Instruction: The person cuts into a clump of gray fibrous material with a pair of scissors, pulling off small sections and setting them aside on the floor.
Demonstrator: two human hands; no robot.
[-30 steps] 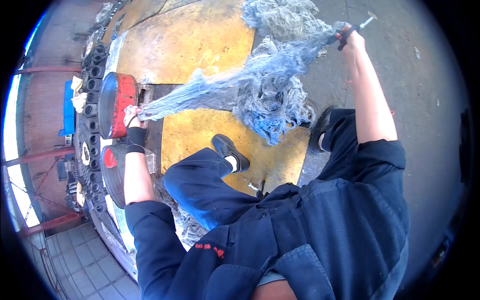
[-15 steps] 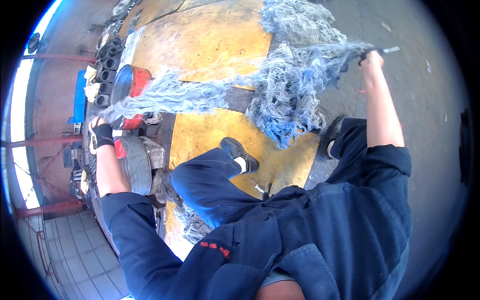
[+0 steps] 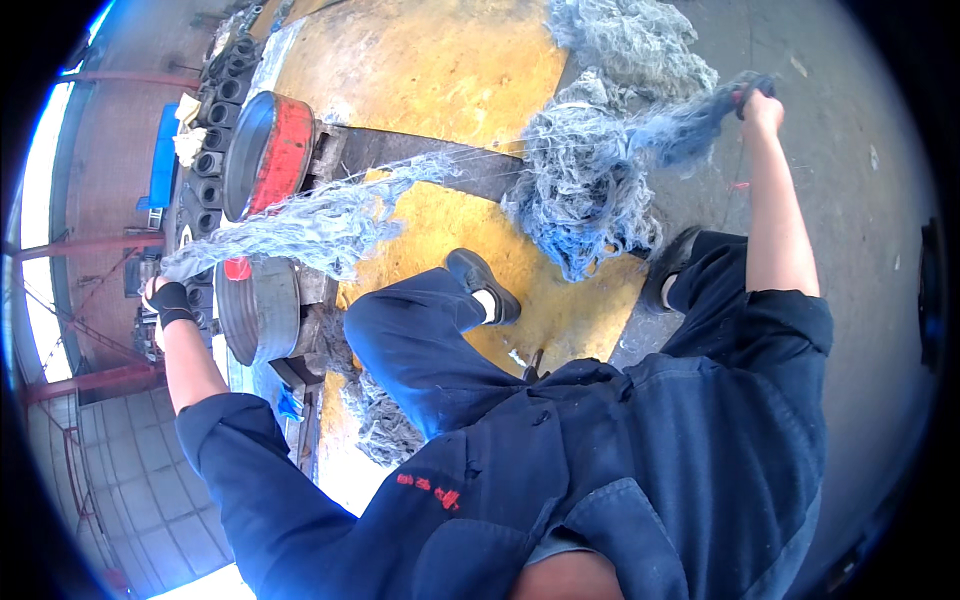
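Observation:
Grey-blue tangled yarn is stretched out to both sides of me. My left hand [image 3: 164,300], with a black band at the wrist, grips one end of a torn-off bundle of yarn [image 3: 310,225] at the far left. My right hand [image 3: 763,110] is closed on a darker clump of yarn [image 3: 690,130] at the right, its fingers partly hidden. Between them a large heap of yarn [image 3: 580,175] lies on the floor ahead of my feet. Only a few thin strands still span the gap between the bundle and the heap.
Yellow boards [image 3: 430,70] cover part of the grey floor [image 3: 800,200]. A red metal drum [image 3: 285,155] and a grey drum [image 3: 265,315] stand at the left, beside rows of dark hollow cylinders [image 3: 215,140]. Another heap of fibre [image 3: 385,425] lies by my left knee.
My left hand has moved outward and nearer, drawing its yarn bundle away from the heap, and the strands between have thinned. My right hand has risen slightly; a pale blade-like piece beside it no longer shows.

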